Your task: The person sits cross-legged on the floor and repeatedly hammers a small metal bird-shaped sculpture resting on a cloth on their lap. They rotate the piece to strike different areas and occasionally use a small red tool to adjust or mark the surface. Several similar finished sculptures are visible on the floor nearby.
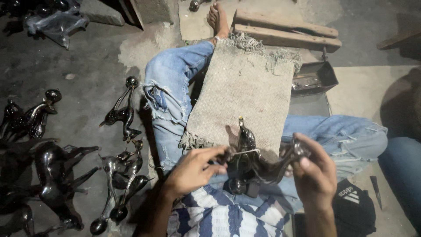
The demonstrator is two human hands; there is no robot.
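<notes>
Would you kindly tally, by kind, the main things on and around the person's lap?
Dark glossy figurine held in both hands: 1
Woven mat on the lap: 1
Wooden planks by the foot: 2
Open metal box: 1
Black cap: 1
Total: 6

Held figurine (252,160): dark, glossy, polished metal look.
Lap mat (245,92): coarse woven cloth, frayed edges.
Jeans (171,87): faded, torn denim.
Far planks (285,28): rough wood.
Floor (87,66): matt, rough concrete.

One dark figurine (252,158) sits in two hands; about six more figurines (123,112) lie at nine o'clock; one woven mat (245,92).
</notes>
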